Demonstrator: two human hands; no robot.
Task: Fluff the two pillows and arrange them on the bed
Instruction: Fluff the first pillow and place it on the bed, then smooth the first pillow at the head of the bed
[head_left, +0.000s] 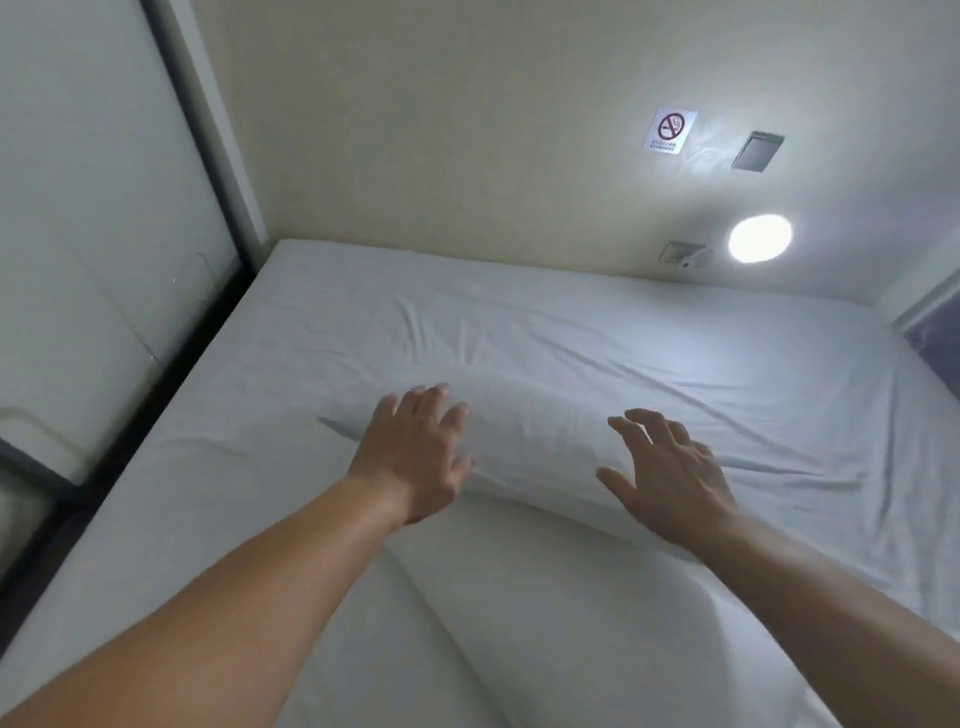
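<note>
A white pillow (535, 431) lies across the middle of the bed (291, 332), which is covered by a wrinkled white sheet. My left hand (415, 452) rests flat on the pillow's left part with fingers spread. My right hand (670, 473) is over the pillow's right part, fingers apart, holding nothing. A second white pillow (550, 618) lies nearer to me, between my forearms, its far edge tucked under the first one.
A cream wall (467, 156) runs behind the bed with a no-smoking sign (670, 130), a grey switch plate (757, 151), a socket (683, 253) and a lit round lamp (760, 238). A dark-framed panel (104, 260) borders the bed's left side.
</note>
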